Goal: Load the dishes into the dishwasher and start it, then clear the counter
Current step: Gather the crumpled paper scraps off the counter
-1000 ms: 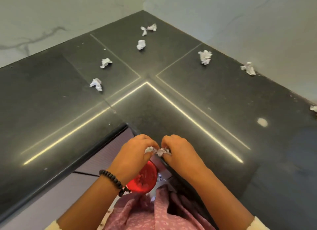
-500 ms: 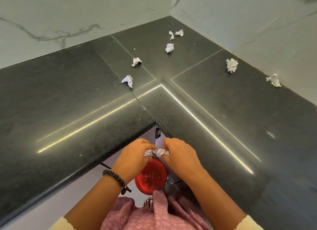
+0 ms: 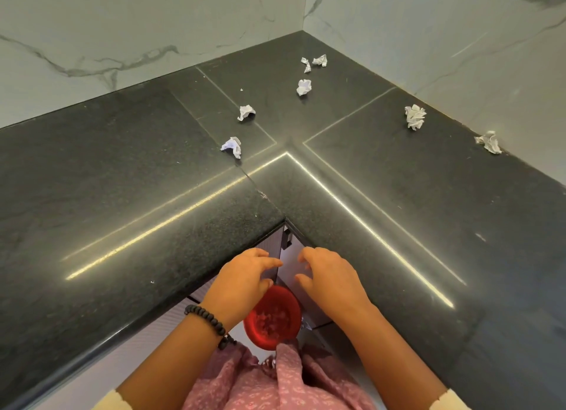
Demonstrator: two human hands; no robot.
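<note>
Paper scraps, crumpled white wads, lie scattered on the table [image 3: 122,180]: one nearest the inner corner [image 3: 232,146], another behind it [image 3: 246,112], a third farther back [image 3: 303,87], a pair by the wall corner [image 3: 314,63], two along the right wall [image 3: 415,117] [image 3: 488,142]. Counter clearing looks to be the step in hand. Both the left hand [image 3: 242,279] and the right hand [image 3: 330,276] hover empty, fingers loosely spread, each grip holding nothing, above a red round bin [image 3: 272,317] on the floor. Next comes a reach for the nearest wad, a light pinch. Polished dark speckled stone, marble-veined walls
</note>
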